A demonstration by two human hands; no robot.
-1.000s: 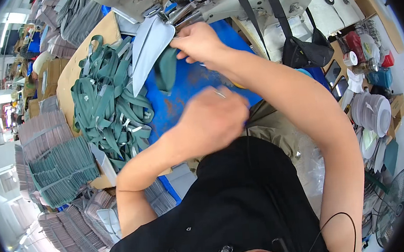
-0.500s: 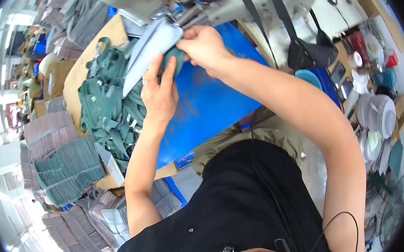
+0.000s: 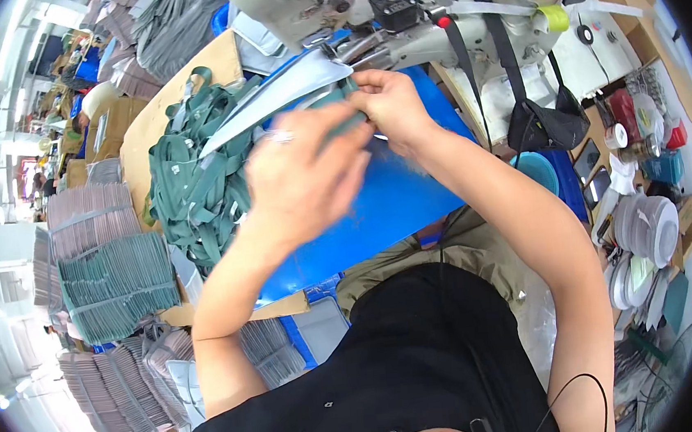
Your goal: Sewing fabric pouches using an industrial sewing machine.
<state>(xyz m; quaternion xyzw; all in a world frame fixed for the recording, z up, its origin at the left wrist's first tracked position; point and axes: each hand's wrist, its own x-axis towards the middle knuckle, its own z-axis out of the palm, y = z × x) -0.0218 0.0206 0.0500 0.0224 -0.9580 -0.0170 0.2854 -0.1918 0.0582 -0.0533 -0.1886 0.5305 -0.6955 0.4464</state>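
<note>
My right hand (image 3: 392, 106) is closed in a pinch on the edge of a green fabric piece (image 3: 347, 92), just below the sewing machine (image 3: 394, 18). My left hand (image 3: 309, 166) is smeared by motion beside it. A green strip shows at its fingers, but I cannot tell whether they grip it. A pale grey-blue pointed panel (image 3: 278, 97) lies above my left hand, its upper end under the machine's working end. Left of my hands, a tangled heap of green straps (image 3: 198, 167) rests on the work surface. My left fingers partly hide the green piece.
The blue table top (image 3: 393, 187) lies under my hands. Bundled stacks of green panels (image 3: 117, 285) and pinkish-grey panels (image 3: 91, 218) stand at the left. A black pouch (image 3: 548, 124) hangs right of the machine, above a teal bowl (image 3: 536, 173). White spools (image 3: 648, 231) sit at the far right.
My left hand has moved up and right across the green piece, toward my right hand. The view has shifted, showing more of the sewing machine. My right hand keeps its pinch.
</note>
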